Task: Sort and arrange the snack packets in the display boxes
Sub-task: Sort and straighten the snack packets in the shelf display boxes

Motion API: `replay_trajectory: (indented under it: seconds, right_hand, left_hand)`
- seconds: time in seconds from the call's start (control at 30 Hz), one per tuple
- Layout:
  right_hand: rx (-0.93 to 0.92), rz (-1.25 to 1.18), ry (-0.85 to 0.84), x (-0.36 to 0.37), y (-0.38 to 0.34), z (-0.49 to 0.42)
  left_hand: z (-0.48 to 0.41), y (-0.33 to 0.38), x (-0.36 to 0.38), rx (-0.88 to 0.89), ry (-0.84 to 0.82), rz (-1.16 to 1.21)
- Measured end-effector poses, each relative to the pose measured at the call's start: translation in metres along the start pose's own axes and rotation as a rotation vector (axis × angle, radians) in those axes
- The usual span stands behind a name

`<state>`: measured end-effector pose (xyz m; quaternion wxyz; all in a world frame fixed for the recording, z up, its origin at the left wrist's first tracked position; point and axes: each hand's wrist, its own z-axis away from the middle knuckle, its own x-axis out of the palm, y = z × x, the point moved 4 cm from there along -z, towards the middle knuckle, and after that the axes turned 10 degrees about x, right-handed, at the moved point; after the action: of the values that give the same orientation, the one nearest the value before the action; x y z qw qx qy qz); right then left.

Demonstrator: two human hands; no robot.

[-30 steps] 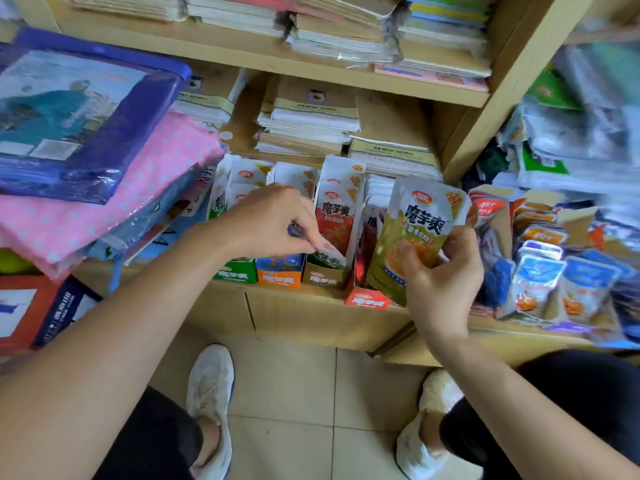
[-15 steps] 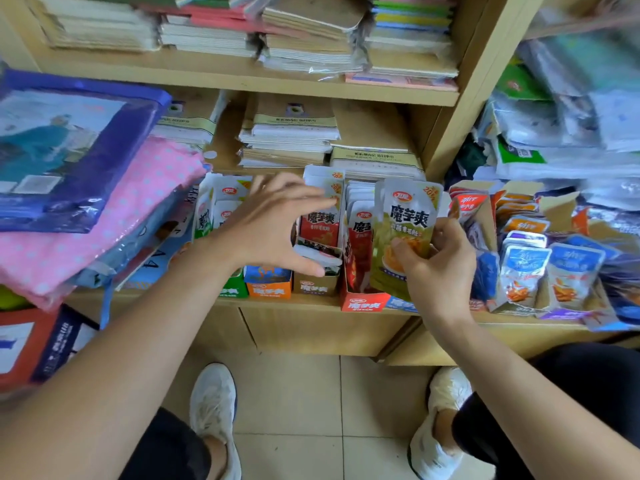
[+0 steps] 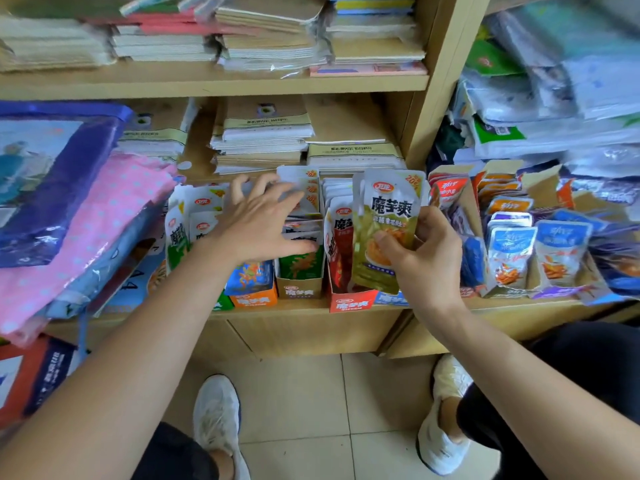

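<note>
The right hand (image 3: 427, 261) pinches a yellow-green packet (image 3: 384, 216) near its lower right corner, thumb on the front and fingers (image 3: 433, 220) curled behind its edge. It holds the packet upright in front of the red display box (image 3: 349, 303), whose red packets (image 3: 341, 237) stand just behind it. The left hand (image 3: 256, 223) lies with its fingers spread apart and slightly bent over the silver-topped packets (image 3: 304, 188) in the brown display box (image 3: 299, 291), thumb across their fronts, gripping nothing that shows. Left of that box stands an orange display box (image 3: 252, 299), and further left green-and-white packets (image 3: 180, 233) lean together. The boxes sit in 1 row along the front edge of a wooden shelf (image 3: 304, 315). To the right, past the shelf's upright, blue-and-white packets (image 3: 509, 251) fill more cardboard boxes. Stacks of notebooks (image 3: 263, 136) lie behind the row, and a pink dotted bag (image 3: 104, 216) rests at the left.
</note>
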<state>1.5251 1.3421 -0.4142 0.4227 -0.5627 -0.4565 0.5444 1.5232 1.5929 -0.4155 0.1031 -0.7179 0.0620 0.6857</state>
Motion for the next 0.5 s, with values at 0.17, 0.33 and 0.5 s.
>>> replay_trajectory:
  seconds: [0.17,0.33,0.5]
  right_hand:
    - [-0.014,0.024,0.044,-0.0050,0.0017,-0.0028]
    - [-0.019,0.041,0.056,-0.0063,0.0024,-0.0042]
    - [-0.015,0.030,0.041,-0.0054,0.0023,-0.0046]
  left_hand:
    - [-0.0012,0.0021,-0.0036,0.010,0.049,-0.057]
    - [0.0011,0.0062,-0.0007,0.009,0.073,-0.074]
    - [0.0074,-0.0006,0.0017,0.012,0.198,0.099]
